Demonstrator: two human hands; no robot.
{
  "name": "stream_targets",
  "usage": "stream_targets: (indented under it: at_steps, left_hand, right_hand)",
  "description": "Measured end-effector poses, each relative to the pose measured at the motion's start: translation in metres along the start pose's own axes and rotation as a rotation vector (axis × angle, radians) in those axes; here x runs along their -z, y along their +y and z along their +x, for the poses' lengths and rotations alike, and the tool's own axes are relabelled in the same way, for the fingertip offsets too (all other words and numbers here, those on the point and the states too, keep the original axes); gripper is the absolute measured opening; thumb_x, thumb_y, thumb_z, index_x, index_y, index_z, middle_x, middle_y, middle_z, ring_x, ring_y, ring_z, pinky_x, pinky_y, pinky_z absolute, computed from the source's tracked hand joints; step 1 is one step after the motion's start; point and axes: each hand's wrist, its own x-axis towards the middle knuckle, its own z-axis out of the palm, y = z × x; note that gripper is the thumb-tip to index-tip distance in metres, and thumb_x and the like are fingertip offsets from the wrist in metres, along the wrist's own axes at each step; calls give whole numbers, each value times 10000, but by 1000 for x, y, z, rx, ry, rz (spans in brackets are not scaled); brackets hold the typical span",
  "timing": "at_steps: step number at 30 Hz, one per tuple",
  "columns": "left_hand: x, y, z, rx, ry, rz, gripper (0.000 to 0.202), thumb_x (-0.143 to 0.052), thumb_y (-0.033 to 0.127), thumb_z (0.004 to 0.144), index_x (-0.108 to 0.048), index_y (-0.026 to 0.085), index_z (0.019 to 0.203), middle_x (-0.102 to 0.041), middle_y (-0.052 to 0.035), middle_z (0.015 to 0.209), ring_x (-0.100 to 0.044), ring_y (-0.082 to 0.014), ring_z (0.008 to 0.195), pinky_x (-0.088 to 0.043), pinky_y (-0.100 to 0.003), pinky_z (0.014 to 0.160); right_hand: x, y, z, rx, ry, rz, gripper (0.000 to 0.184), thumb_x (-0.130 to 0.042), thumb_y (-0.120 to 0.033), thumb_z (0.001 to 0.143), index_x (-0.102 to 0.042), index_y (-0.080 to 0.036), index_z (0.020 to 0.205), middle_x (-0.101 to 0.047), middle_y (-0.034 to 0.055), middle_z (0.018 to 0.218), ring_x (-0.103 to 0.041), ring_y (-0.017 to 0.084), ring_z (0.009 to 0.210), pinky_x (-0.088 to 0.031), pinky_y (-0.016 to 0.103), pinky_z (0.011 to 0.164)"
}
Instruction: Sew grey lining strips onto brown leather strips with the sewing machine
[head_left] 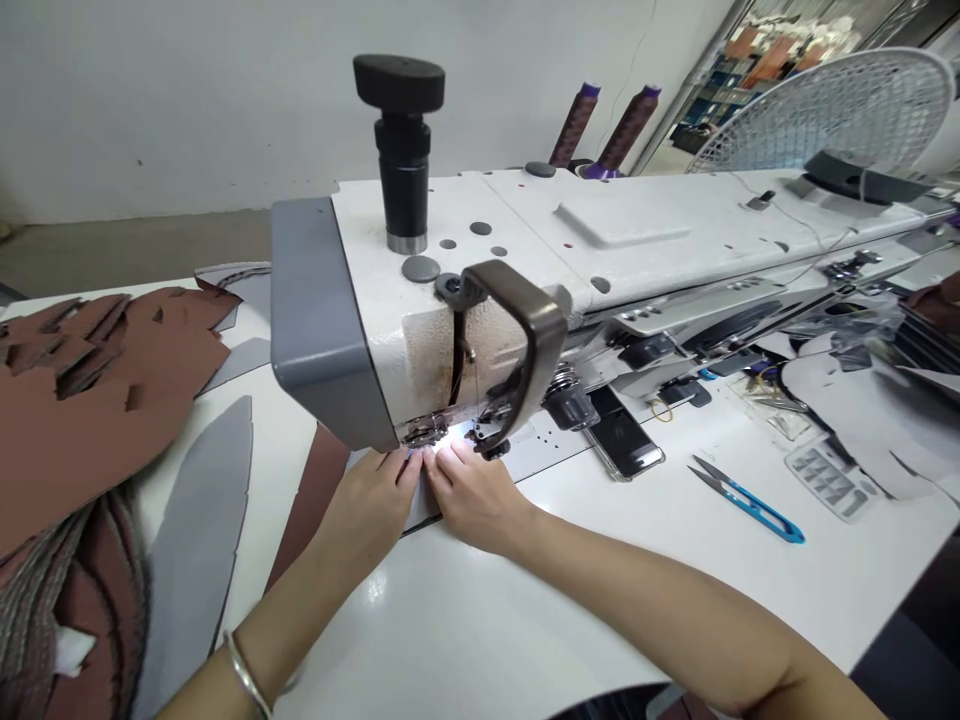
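Note:
A white industrial sewing machine [600, 240] with a grey head end stands across the table. Both my hands rest side by side right under its needle area [442, 432], which is lit by a small bright lamp. My left hand [371, 500] lies flat with fingers stretched toward the presser foot, pressing on a grey fabric piece [416, 510]. My right hand [472, 495] lies next to it, fingers forward on the same piece. A metal bangle [247, 675] is on my left wrist. The fingertips are partly washed out by the light.
Brown cut fabric pieces [90, 400] are piled at the left, with grey pieces [199, 540] beside them. A phone [626, 445], blue thread snips [750, 500] and a grey remote [829, 480] lie right of the needle. A fan [832, 110] and thread cones [574, 125] stand behind.

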Motion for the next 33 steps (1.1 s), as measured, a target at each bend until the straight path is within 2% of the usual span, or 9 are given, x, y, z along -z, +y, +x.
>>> stream_targets:
  at_steps: [5,10,15,20,25,29,33]
  left_hand:
    - [6,2,1,-51,63,67,367,-329,35,888,-637,102,1074,-637,-97,811,-584,-210,734,-483,-340,643]
    - [8,2,7,-93,120,80,330,-327,41,903,-634,109,1002,-619,-70,751,-557,-199,676,-456,-332,604]
    - [5,2,5,-65,66,87,315,-342,50,902,-632,129,995,-609,-57,739,-565,-191,682,-452,-332,627]
    - [2,1,1,-40,24,89,295,-401,42,876,-626,120,1050,-635,-66,784,-577,-188,659,-426,-324,585]
    - [7,-2,4,-20,-46,84,285,-416,11,843,-624,150,981,-652,-54,786,-574,-170,613,-393,-302,530]
    - [12,-3,7,-31,-72,110,272,-438,-9,816,-624,148,937,-656,-51,770,-575,-176,597,-398,-304,530]
    - [11,-5,8,-43,-105,104,301,-437,-18,801,-636,141,962,-655,-48,759,-577,-188,602,-394,-314,531]
  right_hand:
    - [0,-1,-3,-25,27,-21,384,-349,-110,925,-534,-23,1250,-598,155,913,-518,240,830,-444,331,598]
    - [-1,-1,-2,-54,9,-7,394,-372,-119,923,-523,-25,1274,-606,182,995,-535,256,909,-455,337,620]
    - [0,0,-1,-55,20,-14,378,-364,-117,930,-538,-24,1252,-603,188,1011,-529,267,982,-473,341,652]
    - [1,1,-1,-34,18,-22,363,-357,-108,932,-560,-26,1222,-599,185,1008,-534,260,934,-464,351,644]
    - [0,1,-1,-24,88,-36,364,-378,-101,908,-579,-12,1199,-601,176,971,-533,259,873,-436,351,592]
    - [-2,1,-1,-39,66,-17,370,-413,-112,891,-578,-22,1210,-600,180,979,-527,265,902,-439,350,615]
    - [-2,2,0,-40,78,-21,364,-397,-107,896,-586,-24,1196,-591,159,920,-513,252,841,-416,340,588]
